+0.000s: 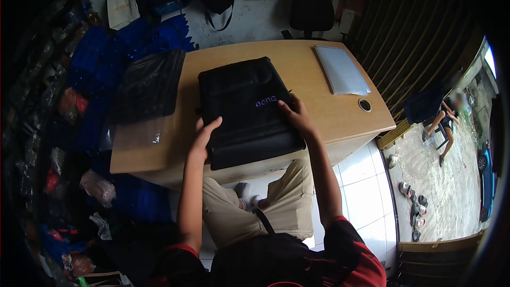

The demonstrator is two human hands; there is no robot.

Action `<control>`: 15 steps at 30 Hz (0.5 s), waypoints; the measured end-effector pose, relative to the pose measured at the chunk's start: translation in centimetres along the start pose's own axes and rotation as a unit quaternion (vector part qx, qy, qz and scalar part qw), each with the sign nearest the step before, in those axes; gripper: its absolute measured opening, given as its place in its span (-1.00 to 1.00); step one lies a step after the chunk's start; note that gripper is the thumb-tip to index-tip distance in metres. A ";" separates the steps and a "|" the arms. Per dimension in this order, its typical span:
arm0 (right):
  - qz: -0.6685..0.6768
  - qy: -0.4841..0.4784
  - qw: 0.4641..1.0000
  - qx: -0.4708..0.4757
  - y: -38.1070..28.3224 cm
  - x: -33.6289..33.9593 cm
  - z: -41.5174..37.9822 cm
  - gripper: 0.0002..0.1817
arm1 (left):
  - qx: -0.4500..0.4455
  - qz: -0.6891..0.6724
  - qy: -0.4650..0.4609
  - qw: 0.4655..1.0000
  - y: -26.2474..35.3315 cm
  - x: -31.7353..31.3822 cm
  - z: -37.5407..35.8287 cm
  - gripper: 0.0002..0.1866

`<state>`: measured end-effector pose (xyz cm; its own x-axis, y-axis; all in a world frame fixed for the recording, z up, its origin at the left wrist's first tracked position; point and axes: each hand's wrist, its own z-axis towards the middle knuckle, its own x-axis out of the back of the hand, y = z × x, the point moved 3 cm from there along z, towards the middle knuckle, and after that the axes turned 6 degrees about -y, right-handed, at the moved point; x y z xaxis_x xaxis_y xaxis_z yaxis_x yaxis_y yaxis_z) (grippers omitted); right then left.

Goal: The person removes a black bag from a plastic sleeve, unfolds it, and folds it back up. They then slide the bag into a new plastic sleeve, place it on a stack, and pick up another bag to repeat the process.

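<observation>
A black fabric bag (244, 111) with purple lettering lies flat on the wooden desk (212, 56), its near end at the desk's front edge. My left hand (204, 135) grips the bag's left side, thumb on top and the other fingers hidden beside it. On the right side my right hand (297, 114) holds the bag in the same way, its thumb beside the lettering. Dark plastic sheets (151, 82) lie at the desk's left end. A stack of clear plastic sleeves (342, 70) rests on the right.
A round cable hole (364, 105) is in the desk's right part. Behind the desk stands a black chair (312, 11). Blue wrapped goods (98, 56) crowd the left. Outside on the right, a person (445, 122) sits near several shoes (417, 210).
</observation>
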<state>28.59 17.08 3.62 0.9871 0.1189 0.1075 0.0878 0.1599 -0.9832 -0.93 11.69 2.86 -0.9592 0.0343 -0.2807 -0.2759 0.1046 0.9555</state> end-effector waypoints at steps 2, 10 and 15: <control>-0.091 -0.022 0.995 -0.043 3.3 -0.3 3.6 -0.22 | 0.028 -0.006 -0.005 1.000 -1.2 1.2 2.1 -0.42; -0.388 0.028 0.918 -0.083 1.1 -2.2 2.9 -0.34 | -0.092 0.271 0.110 0.952 -5.2 4.4 6.9 -0.22; -0.579 0.084 0.809 -0.055 1.7 -3.1 1.1 -0.33 | -0.052 0.487 0.137 0.861 -1.5 -0.2 4.2 -0.35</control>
<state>25.49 18.09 1.81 0.2371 -0.1841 0.9539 0.9694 -0.0198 -0.2447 -0.03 15.71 1.08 -0.7141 -0.1821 0.6760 0.6764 0.0695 0.7332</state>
